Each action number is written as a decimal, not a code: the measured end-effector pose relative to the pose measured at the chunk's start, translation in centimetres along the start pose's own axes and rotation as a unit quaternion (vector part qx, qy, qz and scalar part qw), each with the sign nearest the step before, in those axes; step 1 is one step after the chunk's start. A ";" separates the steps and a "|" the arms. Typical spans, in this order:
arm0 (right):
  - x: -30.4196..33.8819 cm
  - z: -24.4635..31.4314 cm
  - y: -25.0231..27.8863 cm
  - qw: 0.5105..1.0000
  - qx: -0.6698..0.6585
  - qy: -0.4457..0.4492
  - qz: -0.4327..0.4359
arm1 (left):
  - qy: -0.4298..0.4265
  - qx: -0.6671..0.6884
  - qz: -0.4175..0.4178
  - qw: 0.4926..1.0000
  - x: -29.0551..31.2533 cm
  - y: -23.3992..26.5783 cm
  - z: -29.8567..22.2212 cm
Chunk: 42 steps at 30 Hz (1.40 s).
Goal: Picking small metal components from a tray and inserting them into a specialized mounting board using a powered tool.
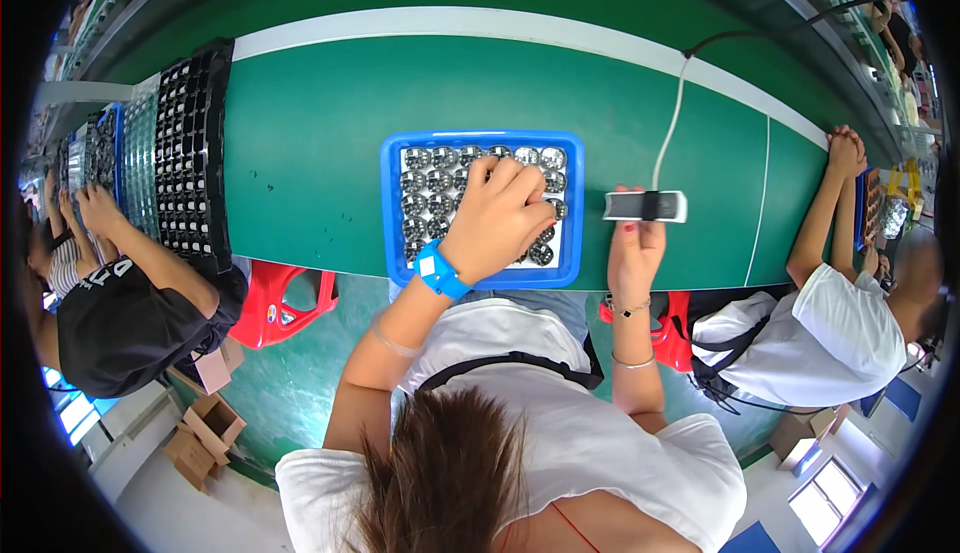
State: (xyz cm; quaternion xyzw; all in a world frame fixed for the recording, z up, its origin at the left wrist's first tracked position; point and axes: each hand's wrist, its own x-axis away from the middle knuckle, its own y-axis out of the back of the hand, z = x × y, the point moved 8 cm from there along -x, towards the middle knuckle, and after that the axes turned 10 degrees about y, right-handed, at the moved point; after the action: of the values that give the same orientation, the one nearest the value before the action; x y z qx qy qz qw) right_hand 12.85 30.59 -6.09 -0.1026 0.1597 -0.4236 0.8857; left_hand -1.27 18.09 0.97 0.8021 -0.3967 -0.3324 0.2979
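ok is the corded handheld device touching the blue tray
Apart: the head view shows a strip of green tabletop between the left end of the corded handheld device and the right rim of the blue tray.

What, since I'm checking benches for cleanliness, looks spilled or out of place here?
Small dark specks dot the flat green tabletop, left of the blue rectangular plastic tray. They look odd scattered outside it; whether they are debris or stains, I can't tell.

the tray (391,213) is blue, the table (310,143) green
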 end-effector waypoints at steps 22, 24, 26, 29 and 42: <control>1.9 1.5 -2.6 0.941 0.270 0.039 0.200 | -0.004 0.078 0.003 0.997 2.1 0.3 -1.0; 1.7 1.7 -2.5 0.947 0.265 0.033 0.177 | 0.006 0.086 0.000 0.996 2.0 0.4 -0.9; 1.9 1.6 -2.4 0.948 0.255 0.029 0.188 | 0.004 0.072 0.015 0.997 2.1 0.1 -0.8; 3.1 0.2 -0.8 0.985 0.128 -0.043 0.111 | 0.010 0.066 0.015 0.998 2.3 -0.2 -0.7; 3.0 2.7 -2.1 0.932 0.279 0.072 0.221 | 0.004 0.013 0.049 0.999 4.7 -1.0 -0.4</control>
State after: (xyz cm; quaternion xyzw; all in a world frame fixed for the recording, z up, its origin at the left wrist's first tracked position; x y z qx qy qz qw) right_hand 14.11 27.02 -3.47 0.2173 0.1173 -0.2505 0.9361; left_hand 1.65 14.80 -0.92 0.7869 -0.4387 -0.3089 0.3048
